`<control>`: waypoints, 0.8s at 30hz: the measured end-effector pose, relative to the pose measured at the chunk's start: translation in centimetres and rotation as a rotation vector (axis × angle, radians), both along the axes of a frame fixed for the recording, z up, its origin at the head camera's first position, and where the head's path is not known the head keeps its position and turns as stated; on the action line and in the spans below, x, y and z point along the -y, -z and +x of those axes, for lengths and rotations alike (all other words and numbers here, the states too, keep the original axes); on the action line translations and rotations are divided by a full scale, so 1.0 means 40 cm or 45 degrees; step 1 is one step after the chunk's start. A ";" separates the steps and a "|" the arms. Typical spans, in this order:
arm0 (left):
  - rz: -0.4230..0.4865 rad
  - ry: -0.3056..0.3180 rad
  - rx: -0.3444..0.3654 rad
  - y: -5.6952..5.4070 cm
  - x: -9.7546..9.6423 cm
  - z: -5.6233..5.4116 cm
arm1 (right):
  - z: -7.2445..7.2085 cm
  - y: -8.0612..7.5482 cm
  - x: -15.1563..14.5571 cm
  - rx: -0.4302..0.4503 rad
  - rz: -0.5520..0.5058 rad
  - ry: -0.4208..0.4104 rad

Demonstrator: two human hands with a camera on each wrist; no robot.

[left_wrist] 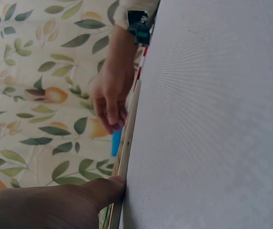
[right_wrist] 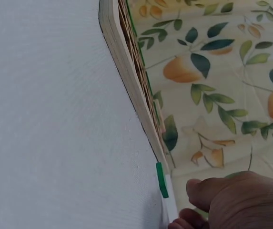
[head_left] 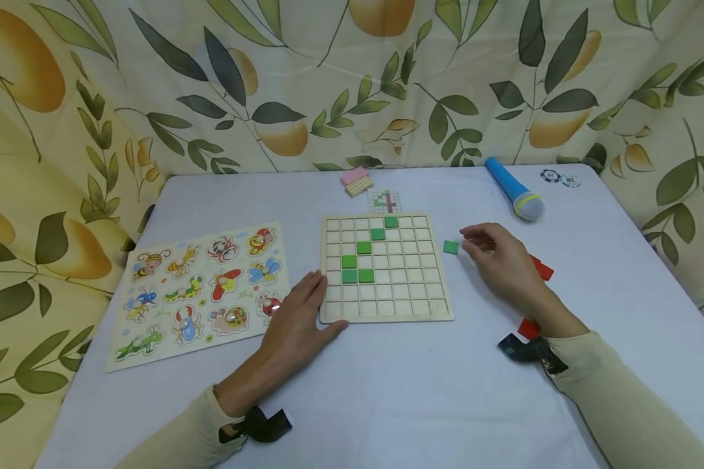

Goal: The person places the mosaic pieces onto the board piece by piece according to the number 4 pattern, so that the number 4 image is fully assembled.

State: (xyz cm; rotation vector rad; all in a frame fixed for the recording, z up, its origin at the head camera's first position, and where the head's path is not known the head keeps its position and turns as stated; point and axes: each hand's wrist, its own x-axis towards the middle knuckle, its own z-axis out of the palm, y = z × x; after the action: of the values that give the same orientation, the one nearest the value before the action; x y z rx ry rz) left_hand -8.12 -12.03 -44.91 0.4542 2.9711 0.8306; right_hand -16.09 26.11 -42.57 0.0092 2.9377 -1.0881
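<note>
A wooden grid board (head_left: 440, 309) lies in the middle of the table, with several green square tiles (head_left: 364, 247) set in its cells. Beside its left edge rests my left hand (head_left: 296, 312), fingers fairly straight along the side and thumb at the front corner; the left wrist view shows the thumb touching the board's edge (left_wrist: 128, 138). My right hand (head_left: 495, 260) hovers to the right, fingers loosely bent, with nothing visible in them. Just left of its fingertips lies a loose green tile (head_left: 450, 247), apart from the hand in the right wrist view too (right_wrist: 162, 180).
Red tiles (head_left: 543, 268) lie partly hidden behind my right hand and wrist. A small pattern card (head_left: 378, 200) touches or nearly touches the board's far edge, near pink and pale blocks (head_left: 356, 181). A blue microphone (head_left: 510, 185) lies back right; an insect puzzle board (head_left: 173, 350) lies left.
</note>
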 end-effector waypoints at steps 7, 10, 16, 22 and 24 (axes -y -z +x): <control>-0.019 0.004 0.009 -0.002 0.000 -0.002 | -0.003 0.025 -0.004 -0.016 0.065 -0.029; -0.019 0.007 0.008 -0.003 0.000 0.000 | -0.005 0.026 -0.005 -0.009 0.082 -0.037; -0.011 -0.002 -0.004 -0.006 -0.001 0.001 | -0.010 0.023 0.003 -0.010 0.148 -0.043; -0.012 -0.020 0.004 -0.007 -0.004 0.000 | -0.017 0.023 0.007 0.003 0.172 -0.038; -0.011 -0.025 0.003 -0.008 -0.004 -0.001 | -0.017 0.021 0.009 0.012 0.171 -0.037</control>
State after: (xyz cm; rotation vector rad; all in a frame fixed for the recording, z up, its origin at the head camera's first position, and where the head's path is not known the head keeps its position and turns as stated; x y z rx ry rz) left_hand -8.14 -11.85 -44.61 0.4240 2.9808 0.8193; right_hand -16.76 25.74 -43.42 -0.0269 2.9868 -0.8828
